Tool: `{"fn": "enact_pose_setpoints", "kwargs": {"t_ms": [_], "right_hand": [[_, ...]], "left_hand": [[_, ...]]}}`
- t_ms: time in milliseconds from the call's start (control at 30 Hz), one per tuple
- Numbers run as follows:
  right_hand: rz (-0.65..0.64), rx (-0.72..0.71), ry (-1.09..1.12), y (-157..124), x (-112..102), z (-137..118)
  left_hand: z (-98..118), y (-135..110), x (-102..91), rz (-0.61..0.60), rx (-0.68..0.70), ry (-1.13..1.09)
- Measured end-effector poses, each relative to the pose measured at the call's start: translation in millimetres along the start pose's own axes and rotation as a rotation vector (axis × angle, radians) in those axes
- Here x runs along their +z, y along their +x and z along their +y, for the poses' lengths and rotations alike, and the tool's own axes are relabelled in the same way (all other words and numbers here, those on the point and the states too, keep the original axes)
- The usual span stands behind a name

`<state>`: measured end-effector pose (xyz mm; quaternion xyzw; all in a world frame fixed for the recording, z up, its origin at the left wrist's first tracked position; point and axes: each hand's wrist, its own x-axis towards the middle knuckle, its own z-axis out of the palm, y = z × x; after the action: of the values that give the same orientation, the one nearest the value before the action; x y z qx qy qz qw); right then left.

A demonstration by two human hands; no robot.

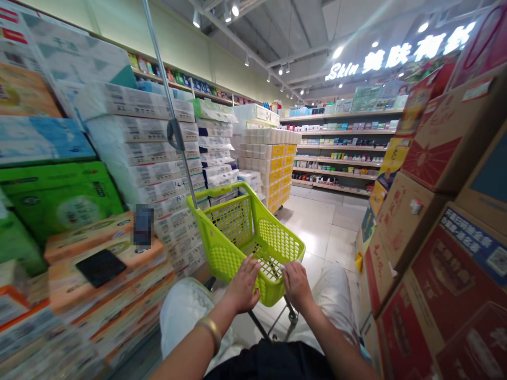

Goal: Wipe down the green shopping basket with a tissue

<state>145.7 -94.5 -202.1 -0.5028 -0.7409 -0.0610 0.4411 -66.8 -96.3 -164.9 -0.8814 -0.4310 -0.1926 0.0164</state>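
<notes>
A lime-green plastic shopping cart (222, 258) with lattice walls stands between my knees, and its basket shows only its bare slotted floor. My left hand (243, 285) lies at the near rim, its fingers spread forward and the thumb apart. At the near right corner is my right hand (298, 282), fingers bent and close together over the rim. A small white spot shows at its fingertips, too small to name. A metal pole with a dark grey clamp (174, 134) rises from the cart's handle (222, 190) on the left.
Orange tissue packs (138, 264) on the left carry a flat black object (101, 266) and a blurred-out patch. Wrapped paper packs (158, 153) stack high behind them. Cardboard cartons (412, 221) rise close on the right. Pale floor tiles (317, 232) lead towards stocked shelves (340, 150).
</notes>
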Motion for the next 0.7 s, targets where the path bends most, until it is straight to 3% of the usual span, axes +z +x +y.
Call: {"fn": "enact_pose_setpoints", "kwargs": {"t_ms": [233, 500, 600, 700], "right_hand": [[0.050, 0.000, -0.084, 3.2, 15.9, -24.0], [-0.054, -0.085, -0.070, 13.3, 30.1, -55.6], [-0.089, -0.143, -0.067, 7.5, 22.2, -48.5], [-0.079, -0.177, -0.044, 1.0, 6.3, -24.1]], "left_hand": [[-16.0, -2.6, -0.4, 0.031, -0.032, 0.035], [1.5, 0.1, 14.2, 0.055, -0.076, 0.019], [5.6, -0.1, 14.8, 0.060, -0.106, -0.010], [8.4, 1.7, 10.7, 0.020, -0.108, -0.013]]}}
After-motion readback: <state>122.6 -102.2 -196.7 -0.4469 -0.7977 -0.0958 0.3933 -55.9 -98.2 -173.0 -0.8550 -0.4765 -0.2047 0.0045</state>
